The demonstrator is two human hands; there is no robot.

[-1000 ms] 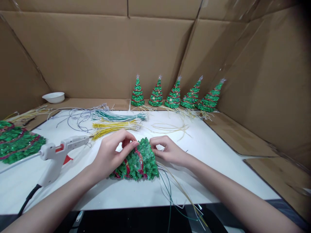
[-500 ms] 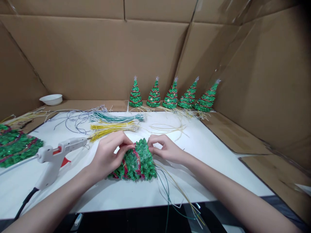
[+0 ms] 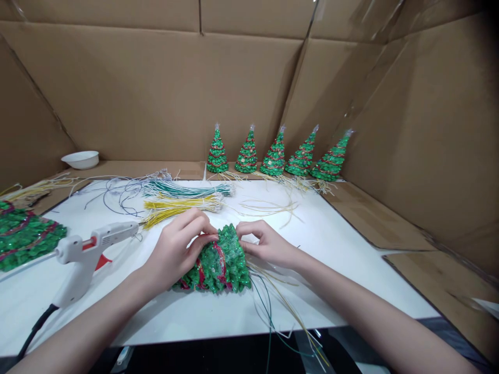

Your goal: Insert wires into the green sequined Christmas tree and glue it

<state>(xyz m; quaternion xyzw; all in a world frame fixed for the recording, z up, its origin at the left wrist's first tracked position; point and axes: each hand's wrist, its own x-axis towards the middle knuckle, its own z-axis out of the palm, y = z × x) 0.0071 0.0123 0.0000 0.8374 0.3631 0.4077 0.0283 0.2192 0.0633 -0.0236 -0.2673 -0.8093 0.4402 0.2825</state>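
A green glittery Christmas tree [image 3: 232,265] with pink-red garland lies on its side on the white table, its wide base to the right. The thumb and index finger of my left hand [image 3: 181,246] pinch its upper edge near the garland. My right hand [image 3: 267,243] is closed at the rim of the base, with its fingertips partly hidden behind the tree. From the base, thin green, yellow and white wires [image 3: 270,306] trail over the front table edge.
A white glue gun [image 3: 78,270] stands at left beside more green trees [image 3: 31,236]. Bundles of green wire [image 3: 187,188] and yellow wire [image 3: 181,205] lie behind my hands. Several finished trees [image 3: 251,150] line the cardboard wall [image 3: 156,93]. A white bowl [image 3: 81,160] sits back left.
My right hand's fingers have shifted slightly lower at the tree's base rim. The tree and my left hand stay almost in place.
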